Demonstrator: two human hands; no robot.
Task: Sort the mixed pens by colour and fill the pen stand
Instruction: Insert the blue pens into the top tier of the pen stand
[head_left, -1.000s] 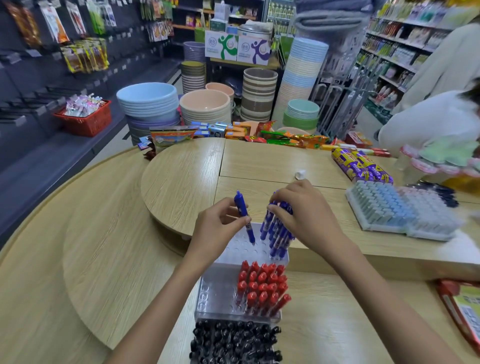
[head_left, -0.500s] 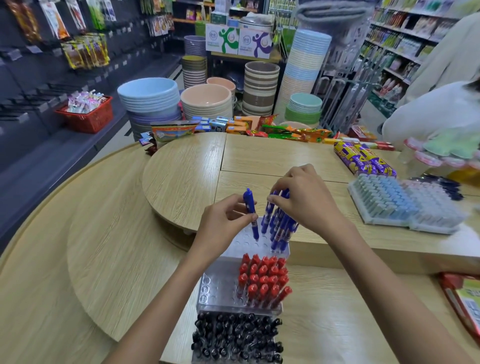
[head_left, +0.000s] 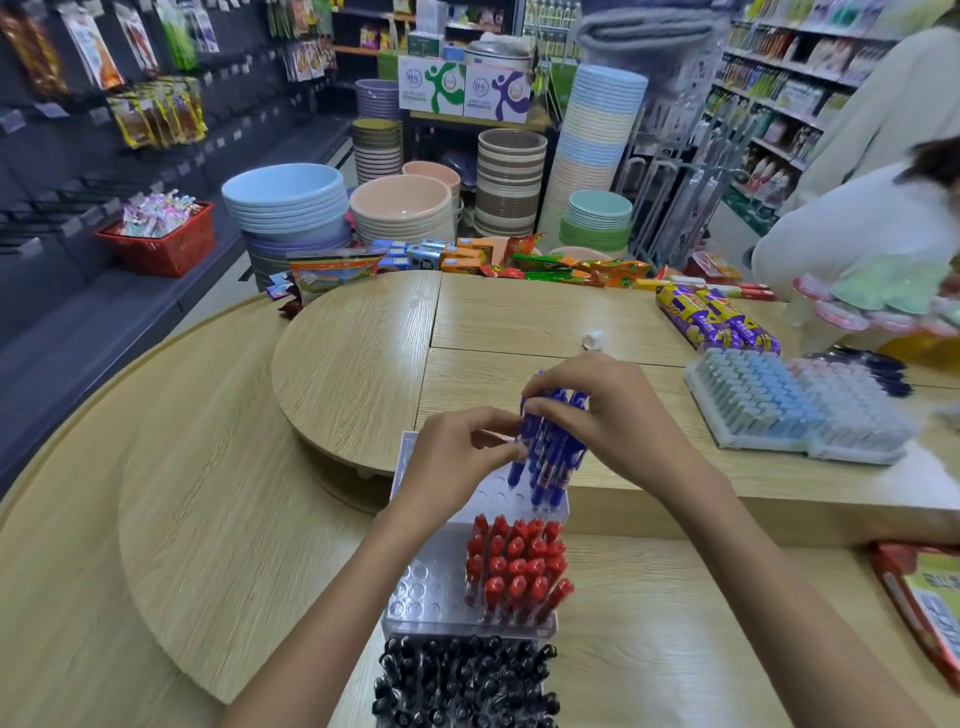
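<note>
Black pens (head_left: 467, 680) pack the nearest block, right at the bottom edge of the view, caps up. Just beyond them stands the clear pen stand (head_left: 431, 587). Its left holes are bare, while red pens (head_left: 514, 566) fill its right side in tight rows, a few at the near corner leaning right.

Over the stand's far holes, here's the action: a bundle of blue pens (head_left: 548, 457), upright, tips down at the stand. The right hand (head_left: 618, 421) comes in from the right, fingers curled over the top of the bundle and gripping it. The left hand (head_left: 457, 462) meets it from the left, fingers bent, thumb and forefinger pinching what looks like the leftmost blue pen. The blur there makes it hard to say whether it is only one.

All of this sits on a pale wooden table (head_left: 208, 519), with a raised round tier (head_left: 353, 364) just far-left of the hands. A red box (head_left: 924, 597) lies at the near right edge. On the upper level to the right, a tray of pale blue pens (head_left: 763, 400) sits well apart from the hands, with purple-and-yellow packets (head_left: 717, 325) just beyond it. A small white object (head_left: 593, 340) rests on the wood just past the right hand.

Far back are stacked bowls (head_left: 285, 202) in blue and peach, a red basket (head_left: 161, 244) on the left shelf, and a person in white (head_left: 852, 228) at far right.
</note>
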